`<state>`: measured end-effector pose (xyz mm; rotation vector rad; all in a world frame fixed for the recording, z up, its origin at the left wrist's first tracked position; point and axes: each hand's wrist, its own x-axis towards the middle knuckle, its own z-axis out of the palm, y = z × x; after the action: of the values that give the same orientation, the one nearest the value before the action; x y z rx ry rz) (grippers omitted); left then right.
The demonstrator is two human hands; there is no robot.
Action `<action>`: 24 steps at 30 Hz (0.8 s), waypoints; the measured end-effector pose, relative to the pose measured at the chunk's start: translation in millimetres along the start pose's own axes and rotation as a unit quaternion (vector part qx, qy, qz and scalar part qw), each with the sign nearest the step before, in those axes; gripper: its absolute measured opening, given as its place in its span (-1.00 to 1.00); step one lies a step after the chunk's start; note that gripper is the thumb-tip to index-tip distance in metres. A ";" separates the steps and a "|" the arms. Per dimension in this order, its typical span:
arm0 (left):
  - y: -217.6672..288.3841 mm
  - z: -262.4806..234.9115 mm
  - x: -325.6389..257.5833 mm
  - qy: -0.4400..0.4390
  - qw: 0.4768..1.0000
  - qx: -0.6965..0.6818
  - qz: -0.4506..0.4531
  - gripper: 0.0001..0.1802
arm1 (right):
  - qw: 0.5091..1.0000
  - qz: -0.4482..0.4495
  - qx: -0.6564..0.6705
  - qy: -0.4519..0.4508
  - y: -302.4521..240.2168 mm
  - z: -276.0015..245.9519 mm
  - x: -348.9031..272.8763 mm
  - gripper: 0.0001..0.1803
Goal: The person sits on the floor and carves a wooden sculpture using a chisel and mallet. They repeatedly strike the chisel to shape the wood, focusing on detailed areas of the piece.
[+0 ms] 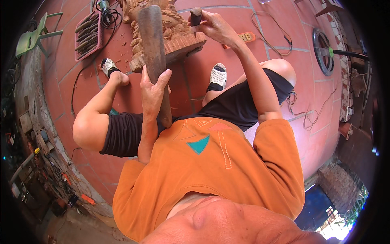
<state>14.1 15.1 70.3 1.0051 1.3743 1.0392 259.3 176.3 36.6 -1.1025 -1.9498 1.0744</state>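
Note:
My left hand [152,90] is closed around a long, flat-sided wooden mallet [151,40]. Its broad end points away from me over the carving, and its narrow handle comes back to my shirt. Out to the right, my right hand [217,28] pinches a chisel [196,18] by its dark handle, with the round wooden butt upward. Its blade is mostly hidden, so contact with the wood cannot be told. Between my feet lies a brown wood carving [172,28] with deep relief and a rough-cut near edge, just beside the right hand.
A pink basket [88,34] of carving tools sits at left beside a corded power tool [104,6]. An orange power strip [245,37] lies right of the carving. Cables and wood chips lie on red tiles. A green chair [36,34] stands far left, a wheel-like ring [323,52] far right.

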 end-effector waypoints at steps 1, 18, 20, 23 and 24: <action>-0.7 0.3 -0.2 -0.002 1.000 0.004 -0.003 -0.45 | 1.000 0.001 0.017 -0.008 -0.1 2.6 -0.1 -0.65; 10.8 7.7 -7.8 0.012 0.999 -0.025 0.035 -0.51 | 0.997 -0.020 -0.051 -0.046 7.1 23.8 -6.1 -0.59; 13.2 9.3 -11.0 0.023 0.997 -0.049 0.063 -0.52 | 0.997 -0.027 -0.058 -0.052 2.0 23.7 -7.4 -0.53; 8.7 9.3 -12.2 0.029 0.988 -0.056 0.138 -0.51 | 0.996 -0.032 -0.065 -0.056 -2.0 25.1 -7.7 -0.45; 7.9 12.4 -12.9 0.030 0.990 -0.046 0.129 -0.50 | 0.995 -0.040 -0.083 -0.049 -3.0 26.3 -7.4 -0.45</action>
<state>27.2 5.2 80.9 1.1100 1.2537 1.3225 239.8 159.9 26.2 -1.0665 -2.1733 0.9542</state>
